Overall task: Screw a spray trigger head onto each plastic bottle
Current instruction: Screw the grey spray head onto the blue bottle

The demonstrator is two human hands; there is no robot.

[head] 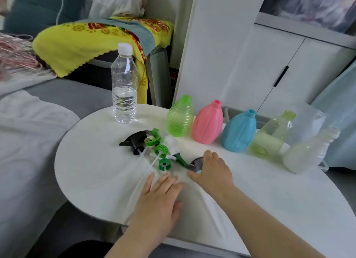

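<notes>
A heap of spray trigger heads [154,147] is lying at the centre of the round white table [92,173]. Five capless bottles are standing in a row to its right, from the green bottle [180,117] to the clear bottle [306,153]. The right hand [212,171] is closing over a dark trigger head [196,163]. The left hand [159,198] is resting flat, fingers apart.

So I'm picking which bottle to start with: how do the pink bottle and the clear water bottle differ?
The pink bottle is opaque, squat and bulbous; the clear water bottle is transparent, tall and slim. The pink bottle's neck is open, while the water bottle has a white cap on. The water bottle is partly filled; the pink bottle's contents can't be seen. Both stand upright on the white table.
</notes>
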